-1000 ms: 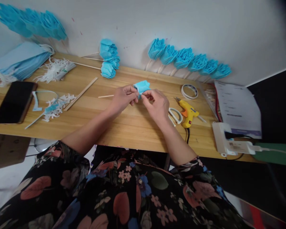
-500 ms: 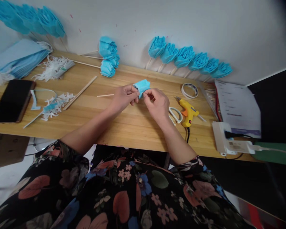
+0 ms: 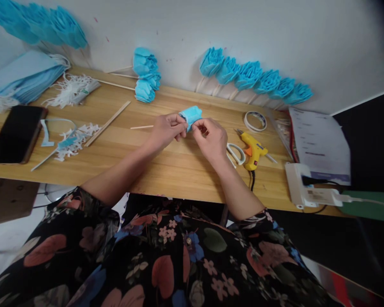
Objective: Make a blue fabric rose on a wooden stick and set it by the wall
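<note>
A small blue paper flower (image 3: 190, 115) on a thin wooden stick (image 3: 141, 127) is held over the middle of the wooden table (image 3: 166, 162). My left hand (image 3: 165, 130) pinches its base from the left, fingers closed. From the right, my right hand (image 3: 211, 138) pinches the same flower with thumb and fingertips. The stick pokes out to the left of my left hand.
Finished blue flowers (image 3: 252, 76) lean on the wall; more (image 3: 145, 76) lie behind. Scissors (image 3: 235, 153), a yellow glue gun (image 3: 253, 151) and tape (image 3: 255, 121) sit right of my hands. A phone (image 3: 16, 134), paper scraps (image 3: 72, 140) and blue sheets (image 3: 22, 76) lie left; papers (image 3: 320, 145) and a power strip (image 3: 302, 187) lie right.
Both hands stay pinched on the flower with only slight finger movement. The view has shifted a little.
</note>
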The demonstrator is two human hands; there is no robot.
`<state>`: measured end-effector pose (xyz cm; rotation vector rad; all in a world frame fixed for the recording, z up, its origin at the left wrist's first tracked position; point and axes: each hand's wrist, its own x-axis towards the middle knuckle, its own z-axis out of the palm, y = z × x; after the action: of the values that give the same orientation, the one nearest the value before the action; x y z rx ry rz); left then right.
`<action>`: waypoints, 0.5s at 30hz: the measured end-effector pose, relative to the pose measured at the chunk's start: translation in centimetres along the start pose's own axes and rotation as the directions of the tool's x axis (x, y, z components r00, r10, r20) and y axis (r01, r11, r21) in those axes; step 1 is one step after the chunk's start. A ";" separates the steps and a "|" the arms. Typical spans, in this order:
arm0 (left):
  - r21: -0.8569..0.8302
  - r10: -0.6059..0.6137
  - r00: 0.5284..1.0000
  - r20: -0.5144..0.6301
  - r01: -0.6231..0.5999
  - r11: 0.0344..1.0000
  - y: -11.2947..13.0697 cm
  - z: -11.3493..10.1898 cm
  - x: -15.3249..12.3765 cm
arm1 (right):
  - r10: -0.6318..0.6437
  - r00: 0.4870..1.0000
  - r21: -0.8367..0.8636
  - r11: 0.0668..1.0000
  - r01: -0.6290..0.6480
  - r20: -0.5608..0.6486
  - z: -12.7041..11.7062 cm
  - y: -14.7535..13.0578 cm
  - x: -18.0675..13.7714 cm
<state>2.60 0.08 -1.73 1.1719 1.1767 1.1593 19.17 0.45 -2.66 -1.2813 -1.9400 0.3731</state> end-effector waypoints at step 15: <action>-0.016 -0.002 0.996 -0.085 0.000 1.000 0.8 -1.2 0.6 | 0.152 0.982 0.279 0.953 -0.115 -0.114 -1.6 1.1 1.4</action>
<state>1.41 0.73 -1.00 1.1195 1.2298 1.2256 20.75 1.88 -1.66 -1.2264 -1.6302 0.5851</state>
